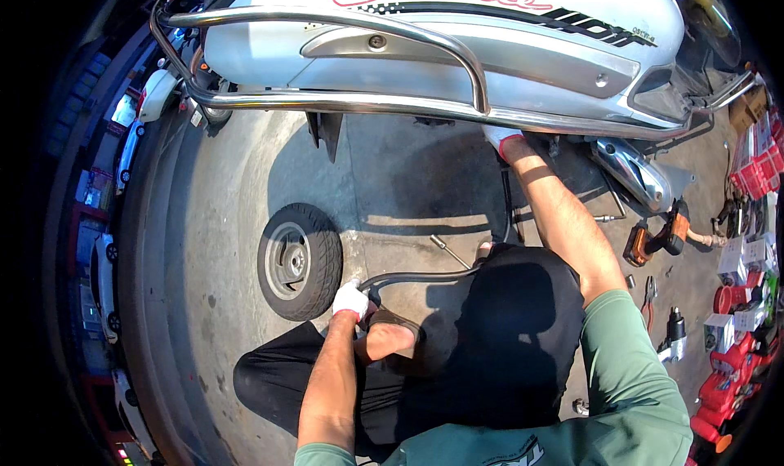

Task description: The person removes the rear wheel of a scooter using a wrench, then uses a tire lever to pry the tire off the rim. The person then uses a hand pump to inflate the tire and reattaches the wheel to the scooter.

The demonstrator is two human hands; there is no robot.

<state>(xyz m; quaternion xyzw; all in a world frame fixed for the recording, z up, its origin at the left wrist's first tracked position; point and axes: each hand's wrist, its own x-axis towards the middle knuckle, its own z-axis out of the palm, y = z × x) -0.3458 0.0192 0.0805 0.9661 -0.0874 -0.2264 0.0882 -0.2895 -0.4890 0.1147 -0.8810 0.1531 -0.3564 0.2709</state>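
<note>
Down at the lower middle, my left hand (349, 299), in a white glove, is closed around one end of a curved black hose (425, 277). The hose runs right toward my bent knee. My right hand (496, 139), in a white glove with a red cuff, reaches up under the lower edge of a white scooter (457, 49); its fingers are hidden by a chrome guard bar (343, 101). A wheel with a black tyre (300, 262) sits on the floor left of my left hand. Beside my foot lies a metal rod-like wrench (451, 251).
A chrome-covered exhaust (633, 172) is under the scooter's right end. An orange-and-black cordless power tool (674, 227), pliers (649, 301) and a black-and-silver tool (674, 335) lie at the right, near red and white boxes (755, 160). Parked vehicles (104, 282) line the far left.
</note>
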